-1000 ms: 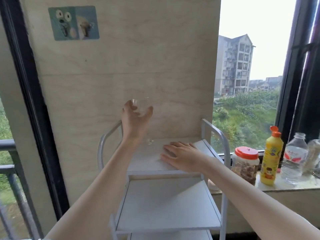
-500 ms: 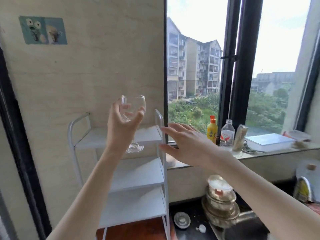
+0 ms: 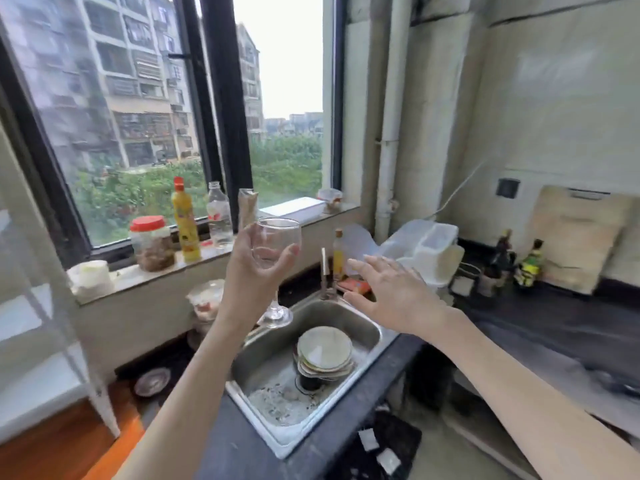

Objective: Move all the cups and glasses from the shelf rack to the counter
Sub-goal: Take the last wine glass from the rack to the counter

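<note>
My view has swung from the shelf rack [image 3: 38, 341] to the dark bench [image 3: 554, 327] right of both hands: left hand [image 3: 254, 271] wraps the wine glass [image 3: 275, 242] above the sink [image 3: 363, 327], right hand [image 3: 391, 296] spread, empty—carry nearly done.

The wine glass [image 3: 276, 242] is clear and colourless. On the sill, a yellow bottle [image 3: 186, 224] wears an orange-red cap, left of it a jar [image 3: 152, 244] has a red lid. The sink [image 3: 367, 330] is dull steel grey, the counter [image 3: 554, 327] on the right nearly black, the shelf rack [image 3: 41, 327] at far left white, the floor beneath it orange-brown.
</note>
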